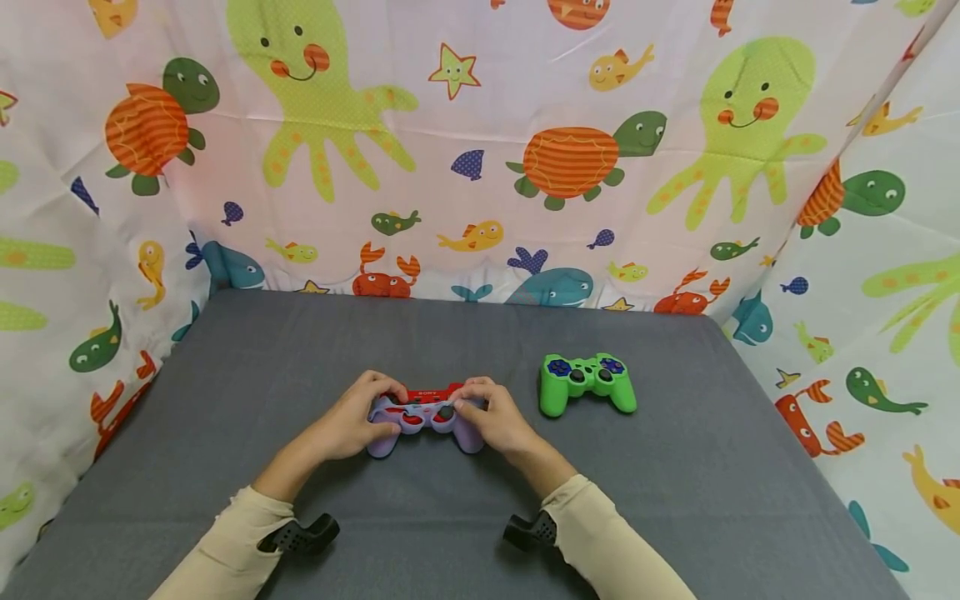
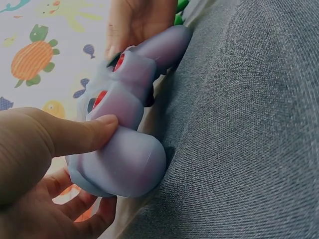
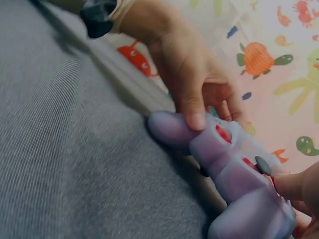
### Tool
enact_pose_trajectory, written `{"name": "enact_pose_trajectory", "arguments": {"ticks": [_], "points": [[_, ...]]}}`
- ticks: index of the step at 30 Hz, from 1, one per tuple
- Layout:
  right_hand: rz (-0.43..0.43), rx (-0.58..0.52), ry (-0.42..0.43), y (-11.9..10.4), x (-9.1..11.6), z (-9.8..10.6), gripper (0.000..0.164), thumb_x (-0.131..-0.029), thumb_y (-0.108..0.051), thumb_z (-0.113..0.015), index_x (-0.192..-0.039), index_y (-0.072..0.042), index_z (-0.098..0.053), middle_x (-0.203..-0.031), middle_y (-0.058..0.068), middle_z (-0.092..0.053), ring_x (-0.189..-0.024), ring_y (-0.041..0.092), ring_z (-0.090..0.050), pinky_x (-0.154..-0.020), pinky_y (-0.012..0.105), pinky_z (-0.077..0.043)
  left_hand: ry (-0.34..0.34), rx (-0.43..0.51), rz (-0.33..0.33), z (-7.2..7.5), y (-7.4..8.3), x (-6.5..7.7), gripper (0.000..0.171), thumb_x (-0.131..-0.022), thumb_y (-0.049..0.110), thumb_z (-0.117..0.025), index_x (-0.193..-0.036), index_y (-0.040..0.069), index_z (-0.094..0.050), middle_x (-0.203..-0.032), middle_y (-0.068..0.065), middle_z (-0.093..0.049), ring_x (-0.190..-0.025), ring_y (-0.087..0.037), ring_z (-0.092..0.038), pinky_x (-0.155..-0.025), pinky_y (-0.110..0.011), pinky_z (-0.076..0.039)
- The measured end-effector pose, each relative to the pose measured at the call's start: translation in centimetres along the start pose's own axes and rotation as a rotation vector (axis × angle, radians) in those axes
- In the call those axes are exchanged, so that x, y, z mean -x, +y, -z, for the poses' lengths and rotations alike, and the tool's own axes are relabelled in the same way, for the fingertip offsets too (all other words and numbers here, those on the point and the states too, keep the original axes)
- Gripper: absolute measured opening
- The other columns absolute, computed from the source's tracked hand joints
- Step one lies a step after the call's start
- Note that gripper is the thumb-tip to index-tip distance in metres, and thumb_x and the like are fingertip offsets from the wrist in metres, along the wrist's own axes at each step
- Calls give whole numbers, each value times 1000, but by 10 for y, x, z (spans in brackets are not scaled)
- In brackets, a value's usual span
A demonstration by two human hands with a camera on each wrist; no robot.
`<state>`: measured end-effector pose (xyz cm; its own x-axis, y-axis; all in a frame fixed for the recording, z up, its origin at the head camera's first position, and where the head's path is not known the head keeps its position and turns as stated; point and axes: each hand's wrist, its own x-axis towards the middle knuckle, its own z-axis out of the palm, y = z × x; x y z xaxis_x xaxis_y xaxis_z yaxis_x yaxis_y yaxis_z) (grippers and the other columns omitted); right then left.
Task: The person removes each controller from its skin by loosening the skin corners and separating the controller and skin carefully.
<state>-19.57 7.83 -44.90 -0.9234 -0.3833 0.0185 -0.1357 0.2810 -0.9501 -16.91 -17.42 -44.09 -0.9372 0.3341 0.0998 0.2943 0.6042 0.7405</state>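
A red game controller [image 1: 433, 396] sits partly inside a lavender silicone cover [image 1: 382, 446], with its red top strip and lettering showing above the cover. My left hand [image 1: 347, 425] grips the left side, thumb on the cover near the left handle [image 2: 132, 164] and fingers behind. At the upper right corner my right hand [image 1: 498, 421] pinches the cover's edge between thumb and fingers. The right thumb [image 3: 291, 185] lies beside a dark thumbstick [image 3: 262, 166]. Both lavender handles point toward me, low over the grey cloth.
A green game controller [image 1: 587, 382] with blue buttons lies on the grey tabletop [image 1: 675, 467], right of my hands. A curtain [image 1: 480, 117] printed with sea animals stands behind the table and along both sides. Black wrist straps [image 1: 300, 535] circle both sleeves.
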Motion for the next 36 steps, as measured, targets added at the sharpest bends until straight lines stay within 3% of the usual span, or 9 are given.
{"name": "enact_pose_trajectory", "arguments": {"ticks": [4, 6, 11, 18, 25, 31, 36], "points": [[-84, -73, -54, -1, 2, 6, 18, -102, -8, -57, -108, 4, -70, -137, 14, -49, -137, 28, -36, -117, 52, -27, 2, -3, -3, -2, 3, 0, 29, -86, 1, -77, -109, 13, -64, -124, -15, -53, -118, -33, -53, -101, -54, -43], [-87, -85, -101, 0, 3, 10, 20, -103, -11, -56, -110, 4, -68, -141, 14, -46, -141, 29, -32, -119, 54, -24, 4, -12, -5, -3, 4, 0, 29, -87, 1, -76, -110, 13, -64, -124, -15, -53, -118, -34, -52, -101, -55, -43], [-40, -86, -200, 6, 2, 20, 22, -104, -14, -56, -112, 4, -65, -143, 14, -43, -139, 27, -31, -115, 48, -26, 9, -39, 10, -4, 6, 0, 29, -88, 2, -76, -110, 15, -63, -125, -14, -53, -120, -37, -48, -100, -58, -39], [24, -63, -262, 11, 2, 25, 19, -100, -10, -61, -108, 6, -69, -138, 15, -40, -136, 28, -31, -108, 42, -32, 8, -57, 12, -4, 9, 0, 29, -87, 3, -76, -110, 16, -63, -126, -13, -52, -119, -37, -46, -97, -57, -39], [59, 6, -208, 6, 4, 25, 23, -101, -12, -61, -114, 2, -73, -136, 17, -47, -132, 29, -38, -104, 39, -40, 11, -42, 13, -3, 6, 0, 28, -87, 3, -77, -108, 15, -62, -124, -13, -53, -120, -36, -47, -99, -56, -40], [162, 134, -135, 1, 6, 26, 22, -100, -14, -63, -112, 0, -74, -130, 22, -57, -121, 31, -53, -96, 40, -49, 14, -32, 23, -1, 3, 0, 28, -86, 6, -79, -106, 15, -61, -122, -12, -52, -114, -30, -53, -98, -51, -45], [168, 261, -182, -3, 8, 40, 29, -95, -12, -69, -123, -4, -66, -128, 18, -62, -112, 31, -62, -99, 48, -52, -39, -74, 3, 8, 3, 3, 35, -84, 12, -83, -111, 16, -61, -126, -13, -51, -115, -31, -54, -98, -51, -47]]}}
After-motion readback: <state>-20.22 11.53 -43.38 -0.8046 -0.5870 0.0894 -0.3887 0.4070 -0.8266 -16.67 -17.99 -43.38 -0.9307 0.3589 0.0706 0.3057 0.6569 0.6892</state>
